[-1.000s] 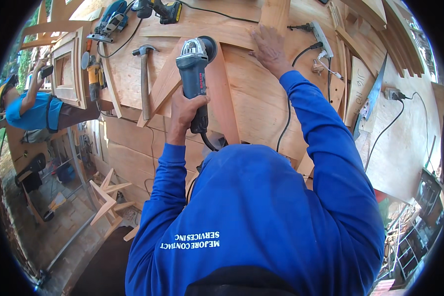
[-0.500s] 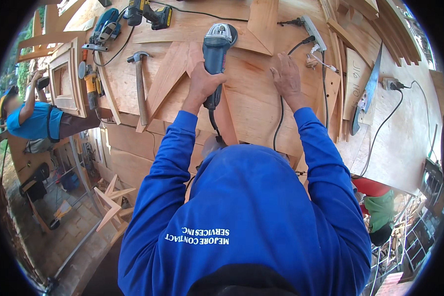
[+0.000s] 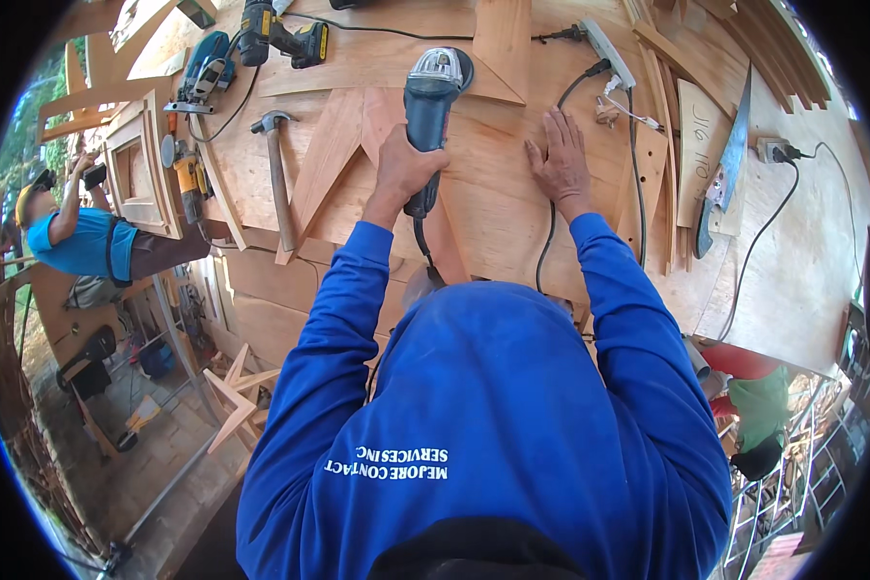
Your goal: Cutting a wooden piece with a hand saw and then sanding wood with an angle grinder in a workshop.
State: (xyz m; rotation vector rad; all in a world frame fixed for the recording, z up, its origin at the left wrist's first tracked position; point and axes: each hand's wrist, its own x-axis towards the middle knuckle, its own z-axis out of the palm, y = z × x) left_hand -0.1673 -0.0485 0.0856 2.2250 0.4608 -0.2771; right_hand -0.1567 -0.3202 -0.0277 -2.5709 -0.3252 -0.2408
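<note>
My left hand (image 3: 405, 174) is wrapped around the dark blue-grey body of an angle grinder (image 3: 429, 101), whose silver head points away from me. Its cord trails from the near end down toward my body. Under and beside the grinder lies an angled pair of joined wooden boards (image 3: 331, 159). My right hand (image 3: 562, 166) rests palm down on the plywood tabletop (image 3: 498, 208), fingers stretched out and holding nothing. A black cord passes beneath or beside that hand; which one is hidden.
A hammer (image 3: 278, 174), a jigsaw (image 3: 204, 75) and a cordless drill (image 3: 278, 37) lie to the left. Right of my hand are a power strip (image 3: 609, 55), wood strips and a handsaw (image 3: 727, 155). A co-worker in a blue shirt (image 3: 85, 240) stands at far left; another person (image 3: 759, 411) is at lower right.
The view has shifted slightly. My right hand has turned a little and its fingers lie straighter on the wood. The grinder stays in my left hand in nearly the same place.
</note>
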